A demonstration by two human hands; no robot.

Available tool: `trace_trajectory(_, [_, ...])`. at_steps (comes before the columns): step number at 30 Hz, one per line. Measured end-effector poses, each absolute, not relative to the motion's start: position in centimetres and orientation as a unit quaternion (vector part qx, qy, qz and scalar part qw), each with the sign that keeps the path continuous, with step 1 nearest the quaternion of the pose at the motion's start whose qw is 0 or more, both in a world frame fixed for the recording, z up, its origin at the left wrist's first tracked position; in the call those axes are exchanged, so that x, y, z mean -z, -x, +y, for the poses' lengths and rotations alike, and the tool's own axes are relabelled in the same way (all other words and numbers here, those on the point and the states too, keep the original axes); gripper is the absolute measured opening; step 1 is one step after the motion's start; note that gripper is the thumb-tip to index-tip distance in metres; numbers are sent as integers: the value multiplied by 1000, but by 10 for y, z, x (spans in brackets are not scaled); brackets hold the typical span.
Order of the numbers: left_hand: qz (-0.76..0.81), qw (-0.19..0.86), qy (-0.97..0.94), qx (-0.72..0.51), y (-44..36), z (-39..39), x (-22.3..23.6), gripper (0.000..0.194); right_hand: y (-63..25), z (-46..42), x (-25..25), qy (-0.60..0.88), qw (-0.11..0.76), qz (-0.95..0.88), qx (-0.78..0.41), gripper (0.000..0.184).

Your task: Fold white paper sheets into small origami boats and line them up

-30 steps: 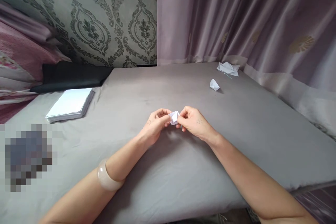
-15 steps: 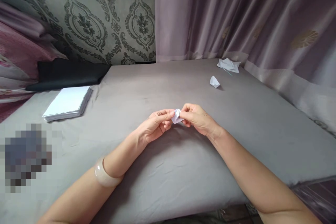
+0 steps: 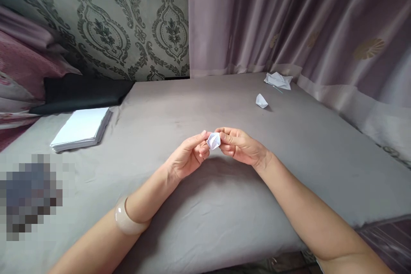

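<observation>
A small folded piece of white paper [image 3: 213, 141] is held up over the grey cloth surface, between my two hands. My left hand [image 3: 189, 154] grips its left edge with thumb and fingers, and a pale bangle sits on that forearm. On the other side, my right hand [image 3: 240, 145] pinches the paper's right edge, thumb in front and fingers behind. The paper has a folded, many-sided outline with a crease down its middle. Parts of its edges are hidden under my fingertips.
A folded white paper piece [image 3: 261, 101] stands farther back on the right. Behind it lie several folded papers [image 3: 278, 80] with a thin bluish stick. A stack of white paper [image 3: 81, 128] is at the left, before a black cloth [image 3: 83, 94]. Curtains [image 3: 244, 17] border the back right.
The folded paper has turned so its creased, many-sided face shows. My right hand has shifted its grip and moved slightly left; my left thumb has moved back towards the edge.
</observation>
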State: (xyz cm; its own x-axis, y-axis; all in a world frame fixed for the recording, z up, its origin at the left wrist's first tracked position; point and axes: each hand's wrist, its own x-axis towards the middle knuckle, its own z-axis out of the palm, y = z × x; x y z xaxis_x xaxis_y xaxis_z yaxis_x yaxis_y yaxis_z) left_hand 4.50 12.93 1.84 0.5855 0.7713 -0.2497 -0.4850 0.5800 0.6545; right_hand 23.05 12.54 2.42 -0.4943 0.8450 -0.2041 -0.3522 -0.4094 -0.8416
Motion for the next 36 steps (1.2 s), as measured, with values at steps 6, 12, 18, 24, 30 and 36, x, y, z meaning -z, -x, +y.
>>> trace_trajectory(6, [288,843,-317,-326,-40,132,-15,25,-233,126,-22,363,373,-411,-748,30])
trace_trajectory(12, [324,825,-337,-318,-42,130,-16,19,-234,127,-20,364,355,-441,-740,29])
trace_trajectory(18, [324,831,-296,-343,-47,129,-14,14,-230,127,-20,370,348,-418,-753,29])
trace_trajectory(24, [377,764,-331,-407,-47,131,-10,13,-223,124,-18,435,367,-474,-672,29])
trace_trajectory(30, [398,708,-411,-414,-44,129,-7,12,-215,121,-16,483,399,-546,-556,17])
trace_trajectory(36, [406,717,-396,-405,-45,131,-9,18,-215,120,-14,478,386,-568,-547,18])
